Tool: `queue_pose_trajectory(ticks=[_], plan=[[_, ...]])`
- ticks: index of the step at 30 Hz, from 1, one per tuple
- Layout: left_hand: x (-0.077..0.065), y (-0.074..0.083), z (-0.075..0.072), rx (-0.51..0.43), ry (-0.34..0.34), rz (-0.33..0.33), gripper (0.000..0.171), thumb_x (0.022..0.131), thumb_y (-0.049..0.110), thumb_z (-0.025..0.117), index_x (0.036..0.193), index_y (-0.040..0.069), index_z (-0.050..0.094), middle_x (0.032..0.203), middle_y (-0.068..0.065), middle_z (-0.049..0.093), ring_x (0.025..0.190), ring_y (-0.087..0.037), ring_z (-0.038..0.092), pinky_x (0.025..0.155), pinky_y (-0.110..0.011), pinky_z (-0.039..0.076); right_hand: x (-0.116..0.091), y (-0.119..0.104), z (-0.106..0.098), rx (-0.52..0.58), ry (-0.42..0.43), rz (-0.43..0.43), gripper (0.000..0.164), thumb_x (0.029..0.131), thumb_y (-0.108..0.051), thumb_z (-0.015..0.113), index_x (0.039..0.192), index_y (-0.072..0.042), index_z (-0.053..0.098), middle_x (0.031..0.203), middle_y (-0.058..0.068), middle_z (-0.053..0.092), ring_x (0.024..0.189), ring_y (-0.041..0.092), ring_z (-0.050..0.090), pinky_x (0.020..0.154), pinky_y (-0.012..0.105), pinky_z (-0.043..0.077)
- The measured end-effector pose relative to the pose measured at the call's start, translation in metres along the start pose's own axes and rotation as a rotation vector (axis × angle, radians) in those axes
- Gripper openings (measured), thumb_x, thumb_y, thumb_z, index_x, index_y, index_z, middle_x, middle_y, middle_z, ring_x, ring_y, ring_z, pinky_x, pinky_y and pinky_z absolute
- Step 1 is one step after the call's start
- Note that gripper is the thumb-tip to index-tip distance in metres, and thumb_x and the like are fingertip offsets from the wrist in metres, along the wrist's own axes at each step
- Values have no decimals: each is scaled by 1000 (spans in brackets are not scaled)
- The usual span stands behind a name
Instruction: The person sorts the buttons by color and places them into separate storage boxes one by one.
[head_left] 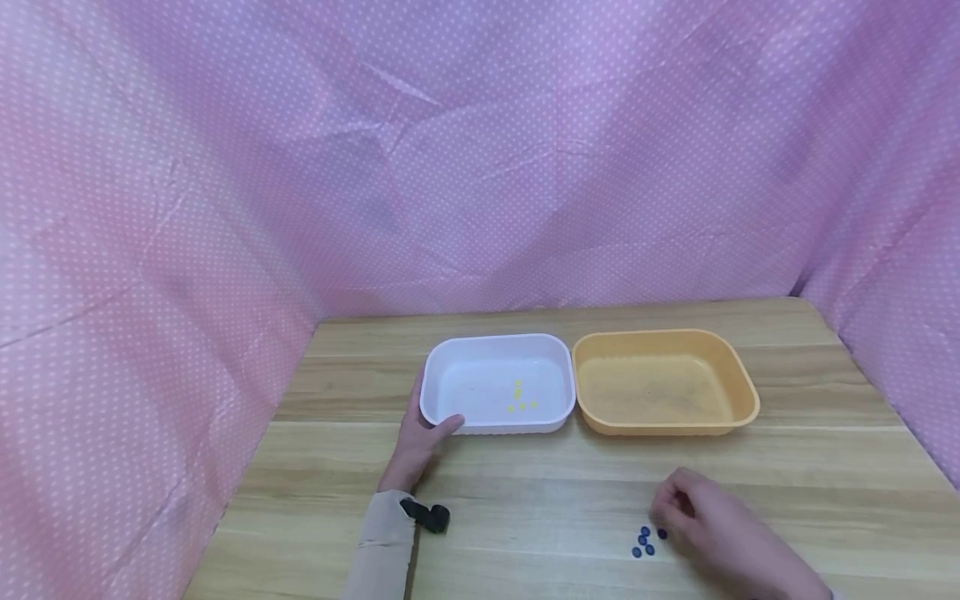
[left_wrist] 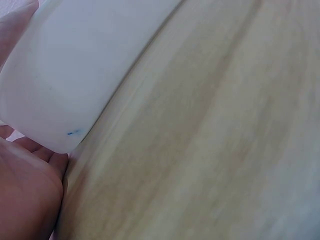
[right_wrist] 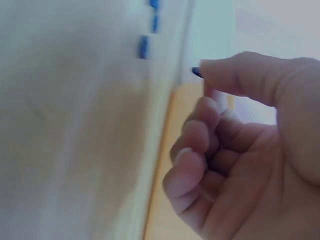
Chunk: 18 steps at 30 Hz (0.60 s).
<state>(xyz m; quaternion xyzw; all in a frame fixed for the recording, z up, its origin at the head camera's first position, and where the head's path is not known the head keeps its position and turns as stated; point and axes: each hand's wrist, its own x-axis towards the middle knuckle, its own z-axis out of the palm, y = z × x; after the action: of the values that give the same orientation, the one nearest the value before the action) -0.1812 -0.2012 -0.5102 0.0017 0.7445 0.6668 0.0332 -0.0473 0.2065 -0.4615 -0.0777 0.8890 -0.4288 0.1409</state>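
Note:
My left hand (head_left: 417,435) grips the near left corner of a white plastic basin (head_left: 498,426), thumb at the near rim and fingers along the left outside. Several small yellow pieces (head_left: 522,407) lie on the basin's floor. In the left wrist view, the basin's outer wall (left_wrist: 75,65) stands beside the palm and curled fingers. Over the near right of the table, my right hand (head_left: 705,525) pinches a small dark blue disc (right_wrist: 197,72) between thumb and index finger. Several like blue discs (head_left: 642,540) lie loosely grouped on the wood just left of that hand.
A yellow-orange basin (head_left: 667,430) stands right of the white one, their rims about touching. The wooden table (head_left: 525,508) is backed and flanked by pink dotted cloth (head_left: 480,167). A black strap with a small device (head_left: 431,515) sits on the left sleeve.

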Motion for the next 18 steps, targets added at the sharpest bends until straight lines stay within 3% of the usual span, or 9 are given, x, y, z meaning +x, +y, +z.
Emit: queue_pose_trajectory(ticks=[5,7,12,14,18], plan=[[0,-1,0,-2,11,-1,106,80,18,81,157,32,10,158,9,22,141,-20,29,114,-41,28,11,-4,-16,51,173,-166,3,93,-10,64,90,-9,64,78,-1,60,68,7,52,57,23,47],[0,-2,0,-1,13,-7,105,80,18,81,156,35,12,157,11,23,140,-18,30,114,-40,28,16,-6,-25,88,202,-125,7,95,-13,62,93,-6,65,78,-1,59,68,7,51,58,24,46],[1,-1,1,1,16,-15,103,80,18,81,155,40,13,156,13,24,140,-17,30,114,-40,28,28,-8,-49,287,173,97,35,97,-35,58,98,0,62,66,-5,42,56,9,41,48,29,39],[1,-1,0,10,17,-13,104,80,19,81,155,38,12,157,13,23,141,-17,29,114,-40,28,32,-8,-56,381,159,124,40,98,-38,57,95,2,59,63,-5,35,54,9,36,46,30,35],[1,0,0,13,12,-13,107,80,19,82,157,30,9,158,11,21,141,-16,27,115,-39,26,37,-6,-65,553,120,90,39,101,-35,53,92,3,57,63,-6,32,56,14,31,47,35,26]])
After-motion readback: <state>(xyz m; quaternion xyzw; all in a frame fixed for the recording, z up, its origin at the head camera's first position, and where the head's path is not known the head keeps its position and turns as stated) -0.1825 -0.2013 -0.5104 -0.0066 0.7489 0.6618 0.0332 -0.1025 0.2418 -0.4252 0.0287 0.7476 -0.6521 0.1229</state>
